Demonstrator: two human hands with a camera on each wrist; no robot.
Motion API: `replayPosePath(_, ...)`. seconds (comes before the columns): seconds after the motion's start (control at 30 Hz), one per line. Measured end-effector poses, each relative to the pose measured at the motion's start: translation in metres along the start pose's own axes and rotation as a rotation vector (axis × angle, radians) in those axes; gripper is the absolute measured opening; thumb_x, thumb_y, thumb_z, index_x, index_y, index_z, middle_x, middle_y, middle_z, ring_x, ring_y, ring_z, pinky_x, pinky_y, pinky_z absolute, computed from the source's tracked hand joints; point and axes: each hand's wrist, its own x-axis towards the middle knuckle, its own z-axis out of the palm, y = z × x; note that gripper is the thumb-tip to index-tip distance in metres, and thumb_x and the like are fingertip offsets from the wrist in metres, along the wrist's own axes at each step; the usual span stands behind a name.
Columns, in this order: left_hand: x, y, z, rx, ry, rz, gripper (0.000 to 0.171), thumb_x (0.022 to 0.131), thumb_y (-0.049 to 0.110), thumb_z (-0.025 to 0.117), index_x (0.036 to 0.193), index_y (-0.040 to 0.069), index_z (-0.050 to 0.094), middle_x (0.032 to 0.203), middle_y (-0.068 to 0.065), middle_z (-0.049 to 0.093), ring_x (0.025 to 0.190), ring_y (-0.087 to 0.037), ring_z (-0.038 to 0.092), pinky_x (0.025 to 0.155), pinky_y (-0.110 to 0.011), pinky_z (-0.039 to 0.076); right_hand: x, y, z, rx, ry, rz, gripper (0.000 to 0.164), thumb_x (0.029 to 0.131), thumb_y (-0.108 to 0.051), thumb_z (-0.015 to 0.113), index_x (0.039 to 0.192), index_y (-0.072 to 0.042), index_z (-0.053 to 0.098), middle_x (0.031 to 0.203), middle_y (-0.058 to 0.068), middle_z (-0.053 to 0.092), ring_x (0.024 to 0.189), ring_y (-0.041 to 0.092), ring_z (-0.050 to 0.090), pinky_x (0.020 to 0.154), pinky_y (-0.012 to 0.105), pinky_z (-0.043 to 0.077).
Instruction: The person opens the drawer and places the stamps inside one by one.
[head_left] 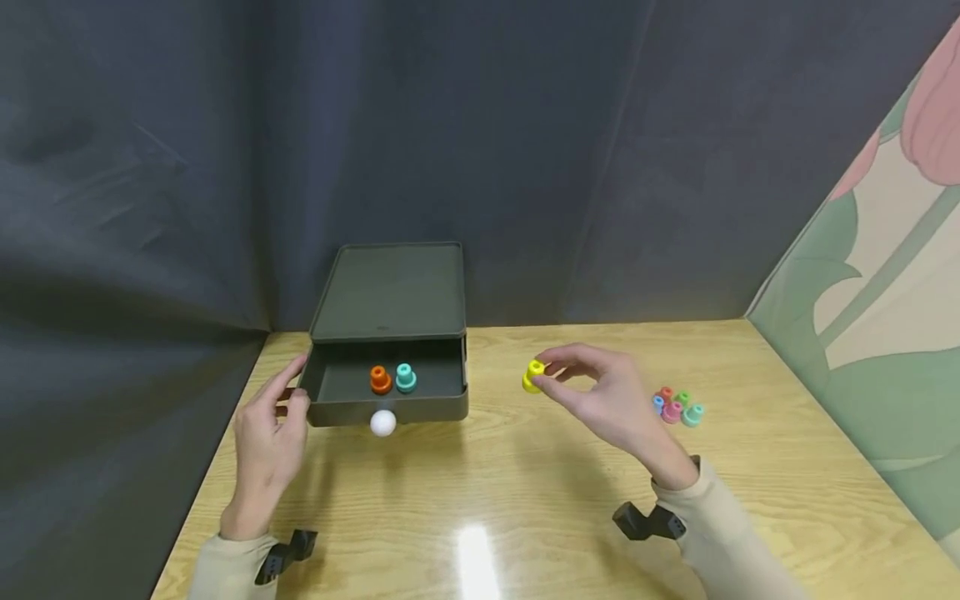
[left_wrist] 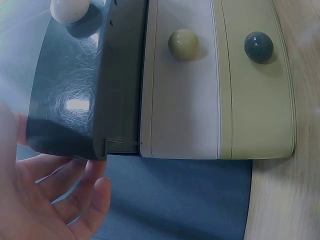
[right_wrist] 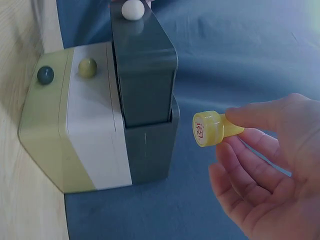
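My right hand [head_left: 603,400] pinches a small yellow stamp [right_wrist: 210,129] between thumb and fingertips, above the table and right of the drawer. Red marks show on the stamp's flat face in the right wrist view. An orange stamp [head_left: 380,381] and a teal stamp [head_left: 406,378] stand side by side in the pulled-out dark top drawer [head_left: 431,408]. At the drawer's left front corner, my left hand [head_left: 270,437] touches its side with loosely spread fingers. This drawer has a white round knob [head_left: 383,423] and belongs to a small drawer chest [head_left: 397,287].
On the table [head_left: 547,492], to the right of my right hand, several coloured stamps [head_left: 672,412] stand in a cluster. Below the open drawer, a white drawer [left_wrist: 182,105] and a pale green drawer [left_wrist: 257,105] are closed. A dark cloth [head_left: 525,167] hangs behind the chest.
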Motion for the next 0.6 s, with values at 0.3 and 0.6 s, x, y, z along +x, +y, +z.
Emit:
replayPosePath(0.3, -0.003, 0.000, 0.002, 0.005, 0.001, 0.001, 0.047, 0.099, 0.002, 0.053, 0.140, 0.012, 0.072, 0.134, -0.014, 0.075, 0.095, 0.023, 0.054, 0.077, -0.002, 0.042, 0.017, -0.010, 0.017, 0.027, -0.058, -0.102, 0.020, 0.090, -0.008, 0.084, 0.110, -0.013, 0.082, 0.104, -0.001, 0.082, 0.088, 0.012, 0.075, 0.084, 0.028, 0.062)
replayPosePath(0.6, -0.002, 0.001, 0.001, 0.010, 0.007, -0.012, 0.047, 0.099, 0.002, 0.051, 0.140, 0.013, 0.072, 0.135, -0.013, 0.075, 0.095, 0.021, 0.054, 0.076, -0.002, 0.042, 0.040, -0.028, 0.032, 0.078, -0.115, -0.133, 0.027, 0.091, -0.005, 0.082, 0.117, -0.008, 0.079, 0.112, 0.004, 0.080, 0.091, 0.016, 0.075, 0.085, 0.035, 0.063)
